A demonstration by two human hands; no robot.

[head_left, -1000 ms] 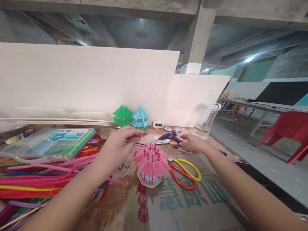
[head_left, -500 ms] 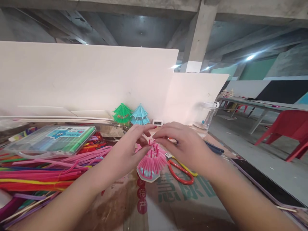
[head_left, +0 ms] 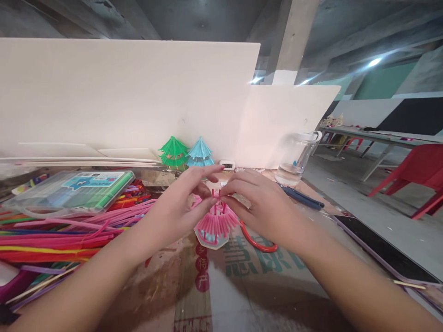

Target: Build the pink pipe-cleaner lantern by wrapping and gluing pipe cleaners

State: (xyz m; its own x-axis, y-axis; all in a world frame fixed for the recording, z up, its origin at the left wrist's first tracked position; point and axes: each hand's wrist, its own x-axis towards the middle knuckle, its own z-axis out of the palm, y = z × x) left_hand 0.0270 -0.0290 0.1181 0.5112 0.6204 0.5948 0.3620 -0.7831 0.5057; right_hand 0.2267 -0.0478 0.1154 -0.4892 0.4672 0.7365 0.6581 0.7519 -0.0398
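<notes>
A small pink model (head_left: 215, 227) of cut straw pieces stands on a pale base on the cardboard-covered table. My left hand (head_left: 180, 207) and my right hand (head_left: 259, 203) meet just above it. The fingertips of both pinch together around a short pink piece at the model's top. My right hand covers most of the red-handled scissors (head_left: 258, 242) lying to the model's right.
Long coloured sticks (head_left: 69, 230) are heaped at the left under a clear plastic case (head_left: 72, 193). Green (head_left: 173, 152) and blue (head_left: 200, 154) finished models stand at the white board. A glass jar (head_left: 294, 159), a blue tool (head_left: 301, 196) and a phone (head_left: 384, 251) lie right.
My right hand came in from the glue gun at the right to meet the left hand over the pink model. Both hands now pinch at its top. The view tilted down slightly.
</notes>
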